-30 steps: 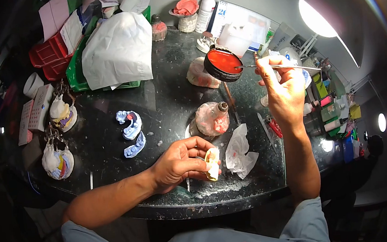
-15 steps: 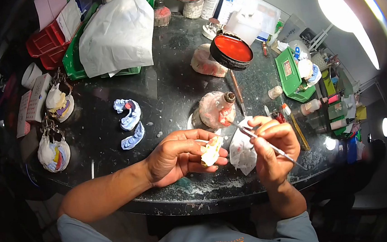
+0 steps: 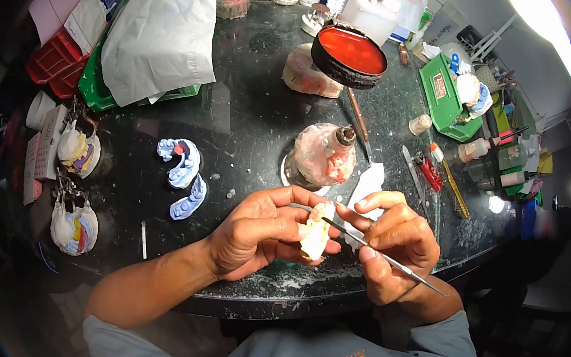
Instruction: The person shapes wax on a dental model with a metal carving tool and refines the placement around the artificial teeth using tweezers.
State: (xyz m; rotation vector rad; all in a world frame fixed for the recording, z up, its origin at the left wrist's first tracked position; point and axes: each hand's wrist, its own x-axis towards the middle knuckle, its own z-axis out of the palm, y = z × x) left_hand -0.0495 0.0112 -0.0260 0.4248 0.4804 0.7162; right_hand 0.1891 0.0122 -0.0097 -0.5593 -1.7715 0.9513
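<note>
The black, scuffed counter carries two blue dental casts beyond and left of the left grip, a pink-stained burner beyond the right grip, and white tissue partly behind it. A red tool and a yellow-handled brush lie farther right.

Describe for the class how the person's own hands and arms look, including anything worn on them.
The left hand and right hand are bare: no gloves, rings or watches show. The forearms are uncovered too. Plain grey-blue sleeves end near the elbows, matching a shirt with orange lettering.
</note>
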